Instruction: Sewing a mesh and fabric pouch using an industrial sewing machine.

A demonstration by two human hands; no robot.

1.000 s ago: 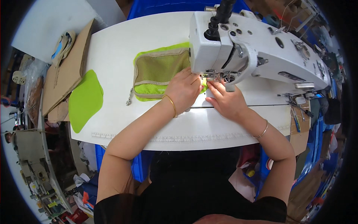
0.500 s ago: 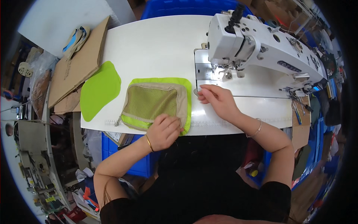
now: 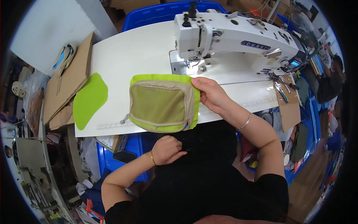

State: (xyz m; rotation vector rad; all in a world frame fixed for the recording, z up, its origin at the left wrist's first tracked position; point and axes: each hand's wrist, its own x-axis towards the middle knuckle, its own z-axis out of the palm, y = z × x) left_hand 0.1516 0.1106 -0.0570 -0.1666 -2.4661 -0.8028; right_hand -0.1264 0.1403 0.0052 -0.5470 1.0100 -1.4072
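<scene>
My right hand [image 3: 214,95] pinches the upper right edge of a mesh pouch [image 3: 158,103], thumb on top and fingers under it. The pouch has a lime-green fabric border, beige trim and a mesh window. From its lower left corner a zipper pull [image 3: 125,118] hangs out. Just off the table's front edge, my left hand [image 3: 167,150] is apart from the pouch, its fingers curled in and its thumb stretched out; nothing shows in it. A loose lime-green fabric piece [image 3: 90,100] lies flat on the table, left of the pouch.
A white sewing machine [image 3: 231,41] stands at the back right of the white table [image 3: 126,46]. Cardboard sheets [image 3: 71,80] lean over the left edge. Scissors and small tools [image 3: 281,84] lie at the right end. Blue bins [image 3: 108,156] stand below and behind.
My left hand has let go of the pouch and drawn back toward my body. My right hand has taken hold of the pouch's right edge. The view has shifted, with the machine appearing farther left.
</scene>
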